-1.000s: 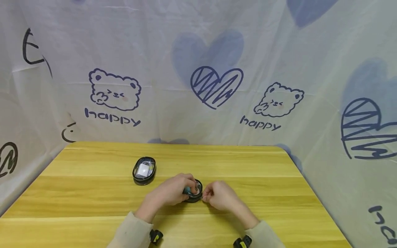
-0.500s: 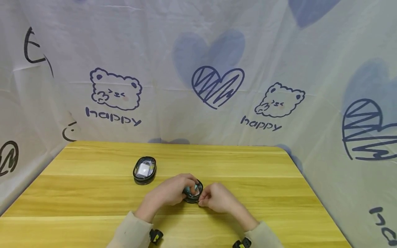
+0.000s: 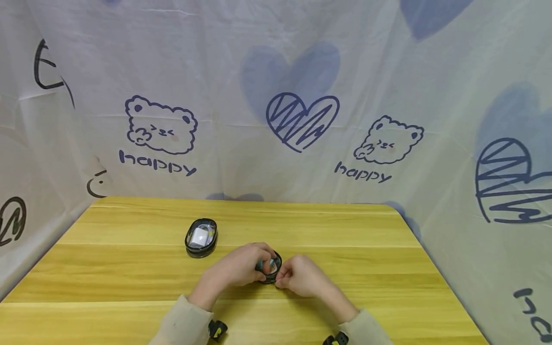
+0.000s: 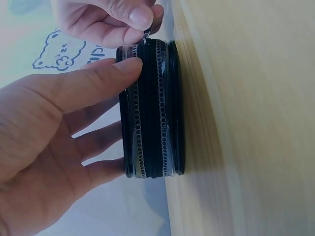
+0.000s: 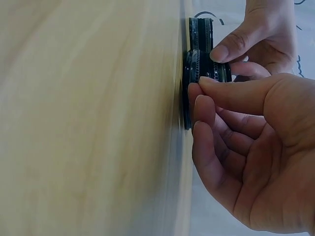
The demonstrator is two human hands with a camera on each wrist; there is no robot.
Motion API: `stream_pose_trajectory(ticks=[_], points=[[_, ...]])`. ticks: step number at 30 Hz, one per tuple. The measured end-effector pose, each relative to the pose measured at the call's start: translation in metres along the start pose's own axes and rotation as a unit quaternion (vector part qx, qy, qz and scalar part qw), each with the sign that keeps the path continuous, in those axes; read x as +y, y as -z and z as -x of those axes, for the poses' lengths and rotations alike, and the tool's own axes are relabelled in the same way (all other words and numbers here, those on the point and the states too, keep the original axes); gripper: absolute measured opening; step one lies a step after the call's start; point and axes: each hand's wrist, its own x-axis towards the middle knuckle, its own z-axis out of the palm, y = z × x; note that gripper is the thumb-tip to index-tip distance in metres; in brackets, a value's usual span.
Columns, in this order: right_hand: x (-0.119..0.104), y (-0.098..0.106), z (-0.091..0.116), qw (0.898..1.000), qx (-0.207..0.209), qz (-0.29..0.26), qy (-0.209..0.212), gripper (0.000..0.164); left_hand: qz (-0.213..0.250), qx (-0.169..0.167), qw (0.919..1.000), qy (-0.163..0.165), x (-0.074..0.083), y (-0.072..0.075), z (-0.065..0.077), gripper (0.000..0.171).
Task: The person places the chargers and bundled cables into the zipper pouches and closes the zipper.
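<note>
A small oval zippered case [image 4: 152, 113] with black rims and clear plastic sits on the table in front of me. My left hand [image 3: 241, 263] holds it from the left, with the thumb on the zipper side and fingers against the top face. Something teal and white shows through its top, partly hidden by the fingers. My right hand [image 3: 299, 276] pinches the zipper pull [image 4: 146, 35] at the case's near right side. The zipper band runs round the side wall in the left wrist view. A second oval case [image 3: 201, 237], holding a white item and cable, stands farther back at left.
The wooden table [image 3: 345, 230] ends at a back edge against a white printed cloth [image 3: 233, 86] with hearts and bears. More cloth hangs at both sides. Dark wrist straps [image 3: 217, 329] sit near the sleeves.
Over the last second my right hand has moved slightly left and nearer along the case's edge with the zipper pull. My left hand stays nearly in place; the second case has not moved.
</note>
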Motion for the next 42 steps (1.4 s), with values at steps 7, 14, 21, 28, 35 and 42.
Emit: stream_pose_trajectory(ticks=[7, 14, 21, 28, 35, 42], points=[[0.0015, 0.004, 0.0019, 0.999, 0.019, 0.021, -0.021, 0.017, -0.003, 0.003, 1.0, -0.002, 0.0004, 0.0007, 0.0005, 0.034], [0.0057, 0.0084, 0.002, 0.998, 0.031, 0.044, -0.025, 0.018, 0.011, -0.002, 0.9999, 0.005, 0.0005, 0.0014, 0.0013, 0.033], [0.0056, 0.0087, 0.0017, 0.999, 0.008, 0.029, -0.022, 0.016, 0.01, 0.002, 0.9999, 0.0, -0.0004, 0.0017, 0.0007, 0.033], [0.0034, 0.0036, 0.0008, 1.0, -0.002, 0.012, -0.005, 0.017, -0.015, 0.025, 0.9996, -0.006, -0.0034, 0.001, 0.0008, 0.034], [0.0016, -0.0005, 0.0001, 1.0, -0.005, -0.01, -0.005, 0.016, -0.011, 0.009, 0.9998, 0.016, -0.0042, 0.0015, 0.0002, 0.034], [0.0019, 0.0, 0.0007, 0.999, -0.012, -0.028, -0.016, 0.015, -0.016, 0.012, 0.9997, 0.014, -0.0043, 0.0001, -0.0002, 0.033]])
